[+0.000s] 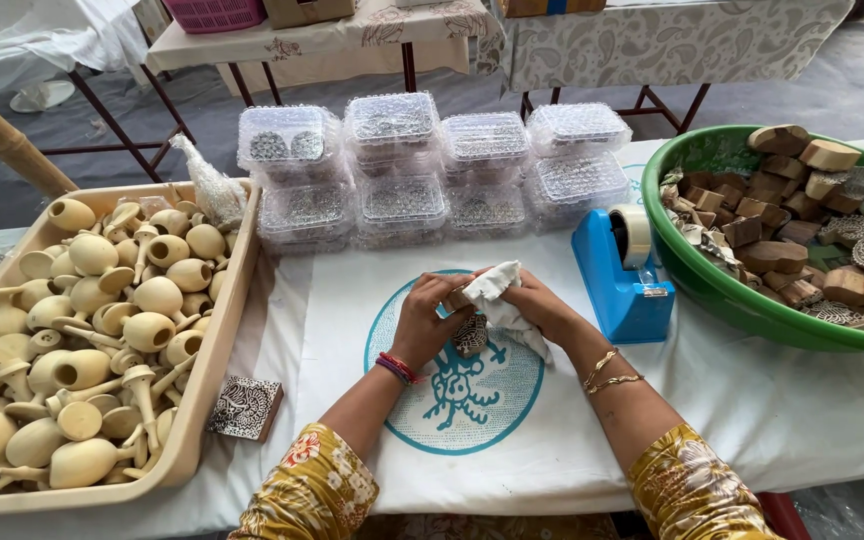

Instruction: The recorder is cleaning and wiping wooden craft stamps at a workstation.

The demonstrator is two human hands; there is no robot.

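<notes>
Over the middle of the table (752, 420), above a teal printed roundel on its white cloth, the left hand (427, 318) and the right hand (537, 305) meet around one small carved wooden block (470, 335) and a sheet of white wrapping paper (497, 300). The left hand's fingers are curled shut on the block's upper end, while the right hand is pinched on the crumpled paper, pressing it against the block's side. The paper covers only the top and right of the block; its carved lower face is bare and hangs just above the cloth, so the wrapping looks begun but nowhere near closed, and no tape appears on it yet. A blue tape dispenser (617, 285) stands just to the right of the hands, untouched. Beyond it a green basin (712, 290) holds a heap of bare carved blocks, some with scraps of paper among them, which suggests much of the lot is unwrapped. At the back of the table, stacked clear plastic boxes (422, 170) hold patterned pieces and look packed and closed. One flat carved block (245, 408) lies alone by the left forearm, beside a beige tray (222, 330) heaped with pale turned wooden handles, none of them in hand.
</notes>
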